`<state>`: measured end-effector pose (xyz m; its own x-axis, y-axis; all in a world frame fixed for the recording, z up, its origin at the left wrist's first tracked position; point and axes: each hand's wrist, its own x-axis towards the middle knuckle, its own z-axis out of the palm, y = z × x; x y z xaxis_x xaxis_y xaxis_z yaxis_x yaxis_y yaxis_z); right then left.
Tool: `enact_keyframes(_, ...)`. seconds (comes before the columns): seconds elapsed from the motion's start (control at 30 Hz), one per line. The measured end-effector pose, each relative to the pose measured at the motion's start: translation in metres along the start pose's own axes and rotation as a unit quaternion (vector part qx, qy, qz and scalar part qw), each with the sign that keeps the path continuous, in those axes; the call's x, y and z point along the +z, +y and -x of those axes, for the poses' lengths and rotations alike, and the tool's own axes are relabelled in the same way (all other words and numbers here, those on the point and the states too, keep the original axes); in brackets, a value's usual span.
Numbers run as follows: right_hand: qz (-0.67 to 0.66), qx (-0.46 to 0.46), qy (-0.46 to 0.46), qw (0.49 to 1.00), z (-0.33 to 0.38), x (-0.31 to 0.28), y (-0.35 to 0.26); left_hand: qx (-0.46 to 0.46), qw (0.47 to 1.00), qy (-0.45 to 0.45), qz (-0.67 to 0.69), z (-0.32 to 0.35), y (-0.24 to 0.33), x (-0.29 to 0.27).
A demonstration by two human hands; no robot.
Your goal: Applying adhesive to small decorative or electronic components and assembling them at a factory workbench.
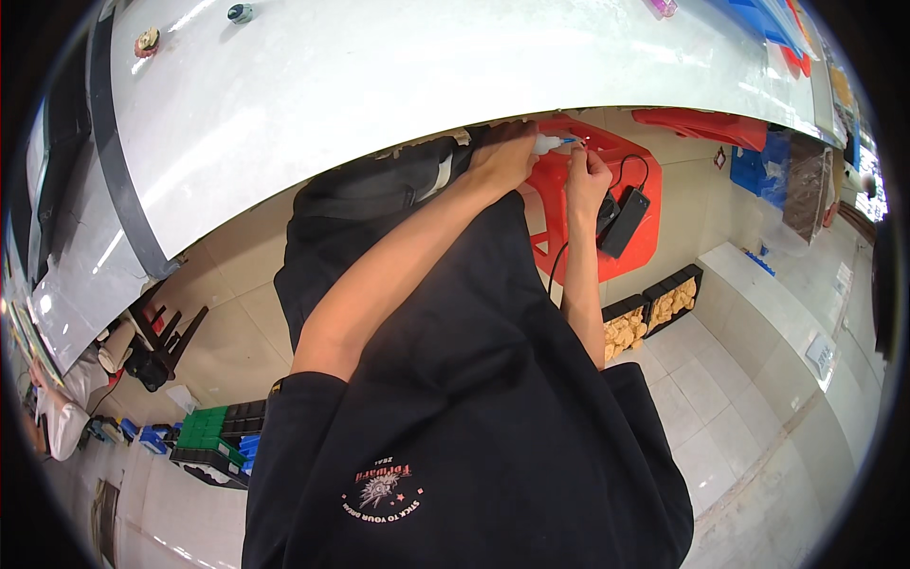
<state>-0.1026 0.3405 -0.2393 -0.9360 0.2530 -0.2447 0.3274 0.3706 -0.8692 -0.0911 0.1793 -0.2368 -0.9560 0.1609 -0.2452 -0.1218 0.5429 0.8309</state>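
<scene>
My left hand [505, 155] reaches under the near edge of the white table and is closed round a small white squeeze bottle [547, 144] with a blue tip. The tip points right, toward my right hand [589, 177]. The fingers of that hand are pinched on a tiny reddish and white piece [584, 142], too small to name. Both hands are over a red plastic stool [647, 248]. On the stool, beside my right wrist, lies a black power adapter [625, 222] with a thin black cable. The table edge partly hides my left fingers.
The white table [427, 76] spans the top, with a small dark round item [240, 13] and a brownish one [147, 42]. Black trays of yellowish pieces [673, 300] stand on the floor at right. Green and black crates [210, 431] and another person's sleeve [68, 427] are at left.
</scene>
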Motion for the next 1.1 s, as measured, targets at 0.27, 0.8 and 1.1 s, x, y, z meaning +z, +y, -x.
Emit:
enact_keyframes(0.27,0.006,-0.002,0.003,1.0,0.0,0.0,0.001,0.0,1.0,0.014,0.005,0.002,0.001,0.0)
enact_keyframes(0.8,-0.003,-0.015,0.015,1.0,0.0,-0.001,0.003,-0.011,1.0,-0.018,0.001,-0.001,0.002,-0.002)
enact_keyframes(1.1,-0.002,-0.013,0.014,1.0,0.002,0.001,-0.001,-0.008,1.0,-0.018,-0.003,-0.001,0.002,-0.004)
